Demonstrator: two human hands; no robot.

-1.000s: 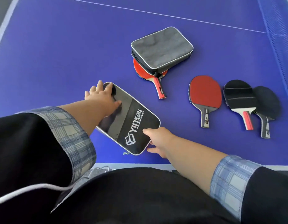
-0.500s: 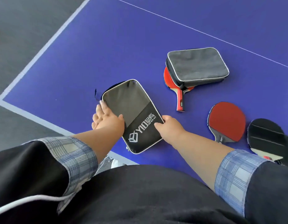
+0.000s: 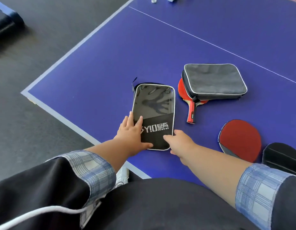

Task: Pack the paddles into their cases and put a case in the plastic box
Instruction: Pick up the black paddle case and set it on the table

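A black paddle case (image 3: 154,103) with a white YIO logo lies zipped on the blue table near its corner. My left hand (image 3: 132,135) rests flat on its near left part, fingers spread and thumb along the near edge. My right hand (image 3: 180,141) grips its near right corner. A grey case (image 3: 215,80) lies further right on top of a red paddle (image 3: 183,90) whose red handle sticks out toward me. A loose red paddle (image 3: 240,138) and a black-faced paddle (image 3: 283,156) lie at the right, partly hidden by my right arm. No plastic box is in view.
The table's white-lined edge and corner (image 3: 26,93) are close on the left, with dark floor beyond. A dark box-like object (image 3: 4,20) sits on the floor at top left. Small white items (image 3: 153,0) lie at the table's far edge.
The black case has been turned so its long side points away from me. My left hand has slid from the case's side onto its top. The view has swung left.
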